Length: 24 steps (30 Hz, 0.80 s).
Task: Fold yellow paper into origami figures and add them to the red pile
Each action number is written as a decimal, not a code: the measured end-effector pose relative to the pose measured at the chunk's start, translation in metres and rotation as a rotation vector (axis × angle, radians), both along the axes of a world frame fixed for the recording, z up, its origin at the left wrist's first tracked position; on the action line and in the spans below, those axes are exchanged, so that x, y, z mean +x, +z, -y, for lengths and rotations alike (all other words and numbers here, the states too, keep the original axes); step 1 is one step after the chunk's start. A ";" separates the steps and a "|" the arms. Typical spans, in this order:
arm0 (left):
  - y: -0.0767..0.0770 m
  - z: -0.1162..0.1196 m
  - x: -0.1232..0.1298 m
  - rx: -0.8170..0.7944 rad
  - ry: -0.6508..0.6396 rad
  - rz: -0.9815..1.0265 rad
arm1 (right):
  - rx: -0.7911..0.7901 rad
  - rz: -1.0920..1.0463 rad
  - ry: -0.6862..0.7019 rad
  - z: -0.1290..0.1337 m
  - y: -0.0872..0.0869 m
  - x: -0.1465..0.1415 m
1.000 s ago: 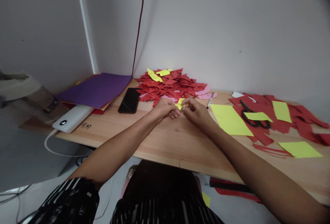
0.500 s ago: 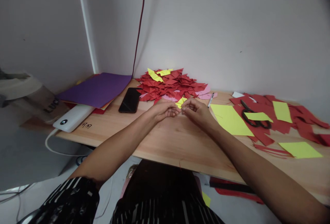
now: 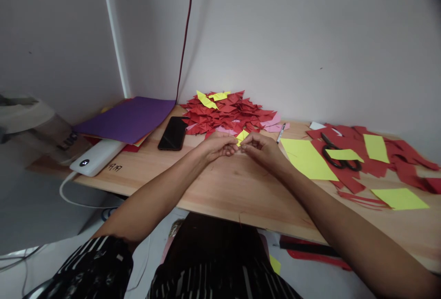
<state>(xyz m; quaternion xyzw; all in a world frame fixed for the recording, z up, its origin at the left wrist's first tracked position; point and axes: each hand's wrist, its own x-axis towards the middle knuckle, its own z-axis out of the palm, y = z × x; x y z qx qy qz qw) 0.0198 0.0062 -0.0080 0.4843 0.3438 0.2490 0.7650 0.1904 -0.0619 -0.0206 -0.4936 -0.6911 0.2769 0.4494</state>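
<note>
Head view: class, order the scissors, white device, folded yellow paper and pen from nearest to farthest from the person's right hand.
From the right hand:
1. Folded yellow paper: at its fingers.
2. Pen: just to the right.
3. Scissors: farther right, among red paper.
4. White device: far left, near the purple paper.

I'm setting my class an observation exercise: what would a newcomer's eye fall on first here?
Probably the heap of folded red papers, topped with yellow ones, at the back of the wooden table. In front of it, the left grip and right grip hold a small piece of yellow paper between them. Next come the purple sheet to the left and the black scissors on red cut paper to the right.
</note>
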 end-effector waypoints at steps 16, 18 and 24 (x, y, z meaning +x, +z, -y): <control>-0.001 0.008 0.007 0.287 0.149 -0.006 | -0.232 -0.218 -0.106 -0.003 0.000 -0.005; -0.001 0.008 0.008 0.298 0.142 0.010 | -0.226 -0.169 -0.106 -0.004 0.000 -0.005; -0.005 0.009 0.010 0.322 0.081 0.013 | -0.188 -0.078 -0.049 -0.006 -0.002 -0.004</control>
